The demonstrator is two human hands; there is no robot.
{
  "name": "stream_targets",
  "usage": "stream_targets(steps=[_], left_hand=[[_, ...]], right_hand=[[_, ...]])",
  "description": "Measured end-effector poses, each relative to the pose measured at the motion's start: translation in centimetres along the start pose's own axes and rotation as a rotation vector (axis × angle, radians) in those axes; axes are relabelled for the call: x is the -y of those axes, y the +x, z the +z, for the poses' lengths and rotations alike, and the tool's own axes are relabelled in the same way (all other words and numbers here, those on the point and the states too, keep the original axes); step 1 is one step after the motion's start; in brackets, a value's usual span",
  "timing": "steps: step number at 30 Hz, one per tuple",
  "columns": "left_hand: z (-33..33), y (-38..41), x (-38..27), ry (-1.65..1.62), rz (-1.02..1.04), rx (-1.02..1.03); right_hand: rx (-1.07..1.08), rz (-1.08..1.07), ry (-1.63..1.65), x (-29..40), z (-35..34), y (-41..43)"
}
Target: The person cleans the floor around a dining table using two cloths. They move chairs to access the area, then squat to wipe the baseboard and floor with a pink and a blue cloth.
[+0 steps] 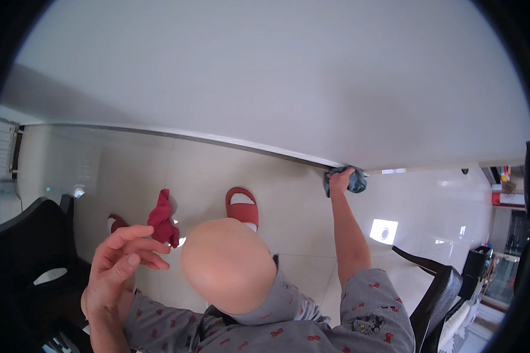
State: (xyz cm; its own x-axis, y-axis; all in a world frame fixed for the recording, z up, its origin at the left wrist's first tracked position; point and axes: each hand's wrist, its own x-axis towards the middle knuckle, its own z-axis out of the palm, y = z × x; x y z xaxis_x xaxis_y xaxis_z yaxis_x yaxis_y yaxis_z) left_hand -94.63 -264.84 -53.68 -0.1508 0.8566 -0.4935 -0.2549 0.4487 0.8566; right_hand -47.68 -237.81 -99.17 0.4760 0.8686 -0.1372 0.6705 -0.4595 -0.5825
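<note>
My right hand (341, 178) is closed around a bunched grey-blue cloth (357, 181) and presses it against the dark baseboard (269, 153) at the foot of a smooth pale wall-like surface (265, 79). My left hand (130, 253) is raised at the lower left with fingers apart and slightly curled, holding nothing. Just beyond its fingertips, a crumpled red cloth (162, 218) lies on the glossy tiled floor (203, 163). My bent knee (229, 264) is between my arms, and part of the floor is hidden behind it.
Red slippers (247, 214) are on my feet. A black chair (31, 247) stands at the left, and another dark chair (437, 300) is at the lower right. Shelving with assorted items (508, 185) shows at the right rim. Light reflects off the floor tiles.
</note>
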Motion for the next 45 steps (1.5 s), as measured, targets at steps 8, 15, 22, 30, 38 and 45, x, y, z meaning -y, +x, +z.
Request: stream_targets(steps=[8, 15, 22, 30, 38, 45], left_hand=[[-2.7, -1.6, -1.8, -0.018, -0.056, 0.236], [-5.7, -3.3, -2.1, -0.093, 0.057, 0.375], [-7.9, -2.5, -4.3, -0.071, 0.000, 0.399], [-15.8, -0.4, -1.3, 0.054, -0.057, 0.309], [-23.0, 8.8, 6.9, -0.112, -0.218, -0.062], [-25.8, 9.6, 10.9, -0.092, -0.330, -0.068]], right_hand=[[0.377, -0.948, -1.568, 17.2, 6.5, -13.3], [0.578, -0.554, -0.722, 27.8, 18.7, -24.9], [0.641, -0.561, -0.267, 31.6, 22.0, -30.2], [0.474, -0.755, 0.453, 24.0, 9.6, -22.3], [0.448, -0.143, 0.841, 27.3, 6.9, -23.6], [0.350, -1.008, 0.194, 25.9, 11.6, -23.7]])
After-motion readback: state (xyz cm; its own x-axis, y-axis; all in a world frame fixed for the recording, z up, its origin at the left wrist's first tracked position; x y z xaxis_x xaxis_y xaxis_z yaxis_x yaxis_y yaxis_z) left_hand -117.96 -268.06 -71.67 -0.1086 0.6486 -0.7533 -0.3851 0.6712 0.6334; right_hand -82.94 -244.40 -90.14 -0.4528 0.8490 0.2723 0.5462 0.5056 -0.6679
